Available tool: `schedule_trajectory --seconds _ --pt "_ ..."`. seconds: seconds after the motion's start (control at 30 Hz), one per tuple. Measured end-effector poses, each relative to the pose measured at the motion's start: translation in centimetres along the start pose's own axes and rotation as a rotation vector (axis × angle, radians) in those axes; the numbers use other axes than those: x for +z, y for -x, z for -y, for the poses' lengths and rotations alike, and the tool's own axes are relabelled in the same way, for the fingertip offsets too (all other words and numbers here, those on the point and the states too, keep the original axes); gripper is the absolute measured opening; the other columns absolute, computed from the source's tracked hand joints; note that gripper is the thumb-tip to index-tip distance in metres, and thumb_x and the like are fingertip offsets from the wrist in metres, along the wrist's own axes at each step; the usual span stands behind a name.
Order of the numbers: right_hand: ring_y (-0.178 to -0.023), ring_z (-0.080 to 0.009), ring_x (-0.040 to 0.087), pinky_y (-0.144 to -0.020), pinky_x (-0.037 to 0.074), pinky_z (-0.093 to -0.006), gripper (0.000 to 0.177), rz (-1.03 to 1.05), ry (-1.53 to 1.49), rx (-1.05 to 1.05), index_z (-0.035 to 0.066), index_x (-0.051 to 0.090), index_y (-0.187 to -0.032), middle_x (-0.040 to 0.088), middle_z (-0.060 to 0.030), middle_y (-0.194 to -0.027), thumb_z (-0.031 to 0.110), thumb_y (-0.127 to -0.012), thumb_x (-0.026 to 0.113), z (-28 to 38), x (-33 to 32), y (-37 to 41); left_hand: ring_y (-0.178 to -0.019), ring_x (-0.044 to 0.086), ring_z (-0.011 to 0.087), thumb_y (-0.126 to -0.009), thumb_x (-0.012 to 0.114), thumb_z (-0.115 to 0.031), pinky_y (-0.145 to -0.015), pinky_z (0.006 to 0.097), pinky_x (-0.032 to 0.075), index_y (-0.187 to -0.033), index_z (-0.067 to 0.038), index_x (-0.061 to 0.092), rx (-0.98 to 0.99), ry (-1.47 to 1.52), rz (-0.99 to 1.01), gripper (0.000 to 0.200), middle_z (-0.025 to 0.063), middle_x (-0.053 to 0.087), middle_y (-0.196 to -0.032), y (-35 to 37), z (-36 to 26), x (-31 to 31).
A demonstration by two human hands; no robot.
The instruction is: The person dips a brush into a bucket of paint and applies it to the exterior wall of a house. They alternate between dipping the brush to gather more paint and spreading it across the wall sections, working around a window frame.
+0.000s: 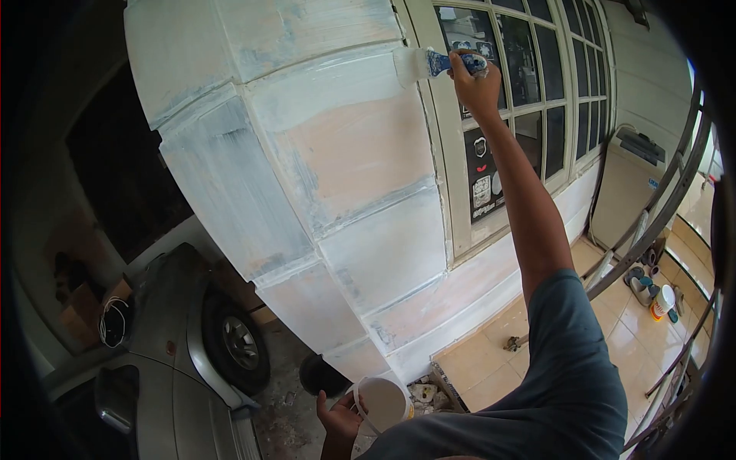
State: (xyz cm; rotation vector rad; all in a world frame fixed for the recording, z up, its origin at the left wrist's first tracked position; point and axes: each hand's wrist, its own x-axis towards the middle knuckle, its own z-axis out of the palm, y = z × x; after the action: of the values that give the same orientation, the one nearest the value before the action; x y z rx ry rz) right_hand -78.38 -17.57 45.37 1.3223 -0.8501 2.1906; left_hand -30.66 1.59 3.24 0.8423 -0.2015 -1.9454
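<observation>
My right hand [477,80] is raised and closed around the blue, paint-smeared handle of a paintbrush [438,64]. The brush's white bristles touch the right edge of a pillar [360,157], close beside the window frame. Fresh-looking white paint spreads across the upper block there, over a pale pink patch. Low in front of me, my left hand [341,415] holds a white bucket [386,404] at its rim and handle, the thumb sticking up. Pale paint seems to be inside the bucket, though my shirt partly hides it.
A cream-framed window [529,69] stands right of the pillar. Metal scaffold bars [652,218] curve along the right. Below are a parked vehicle [165,345], a black bucket [320,376], a washing machine [632,172], shoes [642,290] and a white tub [662,302] on tiles.
</observation>
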Motion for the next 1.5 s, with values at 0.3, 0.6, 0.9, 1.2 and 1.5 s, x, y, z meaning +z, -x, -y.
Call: schedule_trajectory --seconds 0.3,0.6,0.9,1.2,1.5 --pt "-0.060 -0.0095 0.063 -0.058 0.049 -0.0228 0.016 -0.056 -0.029 0.011 -0.001 0.070 -0.086 0.067 -0.0057 -0.067 0.015 -0.086 0.065 1.6 -2.3 0.0 -0.094 0.053 0.0272 -0.074 0.054 -0.069 -0.082 0.0394 0.045 -0.111 0.013 0.054 -0.017 0.041 0.006 0.090 0.0152 0.054 -0.103 0.0 0.6 1.8" --pt "-0.060 -0.0138 0.061 -0.059 0.049 -0.0256 0.023 0.286 -0.439 0.810 -0.003 0.065 -0.093 0.064 -0.0091 -0.070 0.019 -0.087 0.067 11.2 -8.3 19.8 -0.094 0.053 0.0271 -0.076 0.053 -0.067 -0.082 0.0383 0.046 -0.115 0.013 0.052 0.036 0.082 0.047 0.088 0.0164 0.053 -0.104 0.6 0.1 2.4" --pt "-0.058 -0.0110 0.060 -0.055 0.047 -0.0242 0.015 0.829 -0.242 1.278 -0.003 0.066 -0.089 0.064 -0.0079 -0.066 0.012 -0.088 0.063 14.2 -11.0 37.3 -0.102 0.051 0.0229 -0.086 0.035 -0.064 -0.094 0.0327 0.034 -0.128 0.012 0.045 0.136 -0.243 0.151 0.088 0.0159 0.056 -0.116 1.1 -1.9 5.5" --pt "-0.072 -0.0219 0.065 -0.068 0.051 -0.0336 0.016 1.641 -0.205 0.709 0.000 0.068 -0.093 0.068 -0.0135 -0.077 0.010 -0.081 0.068 14.8 -7.8 41.6 -0.096 0.050 0.0211 -0.086 0.033 -0.064 -0.089 0.0306 0.037 -0.127 0.015 0.042 0.135 -0.335 0.240 0.090 0.0160 0.056 -0.105 0.9 -2.1 7.4" --pt "-0.086 -0.0328 0.066 -0.075 0.052 -0.0409 0.010 2.159 0.201 0.348 0.007 0.069 -0.082 0.067 -0.0164 -0.085 0.009 -0.073 0.064 16.3 -6.6 50.7 -0.094 0.046 0.0222 -0.086 0.029 -0.067 -0.088 0.0307 0.035 -0.127 0.018 0.040 0.195 -0.254 0.312 0.095 0.0182 0.054 -0.106 0.1 -1.1 7.1"
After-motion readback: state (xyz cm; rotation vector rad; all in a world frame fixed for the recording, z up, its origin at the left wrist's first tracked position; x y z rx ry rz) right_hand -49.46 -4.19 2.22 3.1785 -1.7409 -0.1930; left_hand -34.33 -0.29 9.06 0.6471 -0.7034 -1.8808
